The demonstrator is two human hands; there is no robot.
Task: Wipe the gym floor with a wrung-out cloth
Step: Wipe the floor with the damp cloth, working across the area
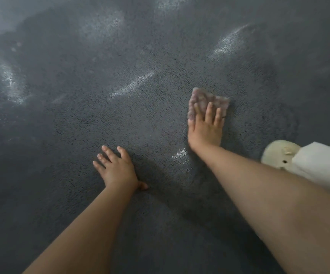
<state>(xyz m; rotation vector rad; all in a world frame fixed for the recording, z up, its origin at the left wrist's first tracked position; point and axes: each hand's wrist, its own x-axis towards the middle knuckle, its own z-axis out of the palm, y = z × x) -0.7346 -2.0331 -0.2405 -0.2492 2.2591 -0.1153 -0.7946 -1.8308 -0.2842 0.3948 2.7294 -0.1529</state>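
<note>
Right hand (205, 125), fingers spread flat, presses small pinkish-grey damp cloth (207, 99) onto textured dark-grey floor (120, 107) — soft, light, likely bunches; palm centred. Left hand (116, 169) braces, spread, nearer than cloth.

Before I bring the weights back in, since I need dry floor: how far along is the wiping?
Partway, it seems. Wet streaks shine across the floor farther from the person, suggesting wiped ground. The right hand presses flat on the cloth; the left hand braces on the floor. The duller patch near the arms looks left to do.
</note>
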